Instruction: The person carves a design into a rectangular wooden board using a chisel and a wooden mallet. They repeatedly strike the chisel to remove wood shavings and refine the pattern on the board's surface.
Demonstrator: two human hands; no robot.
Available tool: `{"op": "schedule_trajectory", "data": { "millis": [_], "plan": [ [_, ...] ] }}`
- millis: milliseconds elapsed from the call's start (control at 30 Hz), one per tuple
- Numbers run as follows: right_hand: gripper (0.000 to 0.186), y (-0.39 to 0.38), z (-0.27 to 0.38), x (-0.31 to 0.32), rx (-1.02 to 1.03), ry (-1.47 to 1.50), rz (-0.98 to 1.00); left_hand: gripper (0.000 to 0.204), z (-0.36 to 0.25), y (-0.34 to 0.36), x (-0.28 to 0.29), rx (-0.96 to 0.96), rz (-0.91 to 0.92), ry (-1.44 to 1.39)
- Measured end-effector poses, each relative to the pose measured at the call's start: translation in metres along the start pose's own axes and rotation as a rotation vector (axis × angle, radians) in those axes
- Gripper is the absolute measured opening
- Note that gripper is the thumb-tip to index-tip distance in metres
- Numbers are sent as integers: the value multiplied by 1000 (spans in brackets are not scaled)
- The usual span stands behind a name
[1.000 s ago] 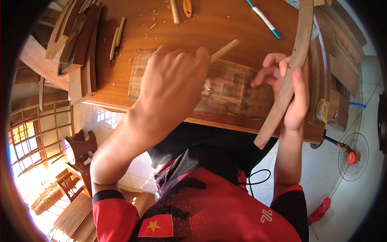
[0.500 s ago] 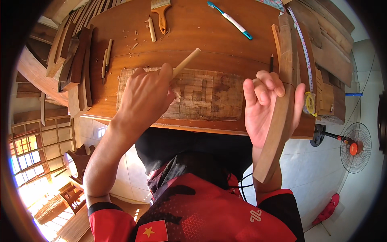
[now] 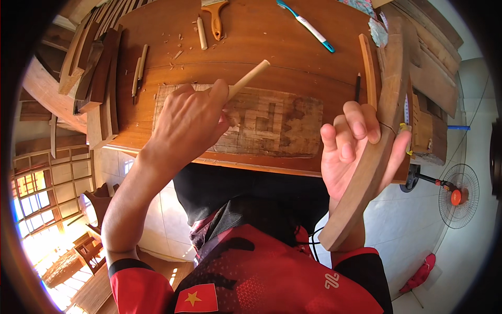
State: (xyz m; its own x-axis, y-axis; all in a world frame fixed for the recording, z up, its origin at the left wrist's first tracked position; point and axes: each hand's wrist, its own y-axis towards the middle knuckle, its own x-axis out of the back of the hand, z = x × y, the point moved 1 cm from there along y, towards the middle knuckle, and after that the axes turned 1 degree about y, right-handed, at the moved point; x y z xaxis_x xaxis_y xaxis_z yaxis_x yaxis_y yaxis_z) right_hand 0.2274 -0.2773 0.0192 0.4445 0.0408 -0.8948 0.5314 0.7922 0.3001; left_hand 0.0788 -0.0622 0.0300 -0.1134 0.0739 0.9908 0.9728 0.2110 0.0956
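Note:
My left hand [image 3: 189,119] is closed around a carving tool with a round, pale wooden handle [image 3: 250,79]. Its handle sticks out up and to the right past my thumb; its working end is hidden under my fist. Beneath that hand lies a flat brown wooden board [image 3: 300,125] with rectangular shapes cut into its face. My right hand [image 3: 342,144] grips a long, thick wooden bar [image 3: 355,196] between thumb and fingers, palm turned up. The bar is raised and slants from the far right toward my chest.
Several similar tools lie about, one pale-handled [image 3: 202,34] near a paintbrush [image 3: 215,18], others at left. A toothbrush [image 3: 308,29], a dark pencil [image 3: 357,86] and a thin wood strip [image 3: 368,68] rest on the table. Wood shavings dot its surface. Stacked planks [image 3: 102,78] line the left.
My right hand has moved to the right with the wooden bar, whose upper part now leans further right. The left hand keeps its hold on the carving tool over the board.

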Motion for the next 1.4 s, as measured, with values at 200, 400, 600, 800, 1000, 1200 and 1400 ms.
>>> {"op": "schedule_trajectory", "data": {
  "millis": [200,400,600,800,1000,1200,1400],
  "plan": [
    [54,-8,-15,17,11,-239,-119,14,29,-1,11,97,29,-152],
    [41,-10,-33,32,-29,-602,-155,16,23,1,18,-3,114,-170],
    [35,-9,-31,32,-102,-746,-164,20,-4,29,24,-100,331,97],
    [38,-7,-30,36,-121,-637,-176,26,-14,41,19,-168,352,248],
    [39,-8,-29,36,-133,-674,-162,28,-20,37,12,-199,356,325],
    [40,-9,-28,33,-127,-697,-174,26,-20,28,2,-207,268,363],
    [39,-8,-27,30,-163,-723,-158,24,-7,23,0,-232,228,217]
  ]
}}
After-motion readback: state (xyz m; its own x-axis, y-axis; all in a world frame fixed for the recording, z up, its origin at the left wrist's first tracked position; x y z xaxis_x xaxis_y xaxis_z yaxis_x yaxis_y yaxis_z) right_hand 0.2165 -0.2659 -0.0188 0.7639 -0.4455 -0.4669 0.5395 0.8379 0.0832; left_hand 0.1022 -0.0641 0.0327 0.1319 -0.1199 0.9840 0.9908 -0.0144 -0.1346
